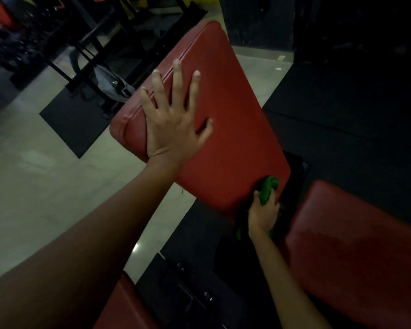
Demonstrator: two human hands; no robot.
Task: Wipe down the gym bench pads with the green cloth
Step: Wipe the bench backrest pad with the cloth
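The large red vinyl backrest pad (218,119) stands tilted. The left hand (173,124) presses flat on it, fingers spread (released). The right hand (262,214) grasps the bunched green cloth (267,189) against the pad's lower edge.

Three red pads: one (223,119), a second (356,252), a third (123,305); one green cloth (267,189); two hands (173,129) (262,214).
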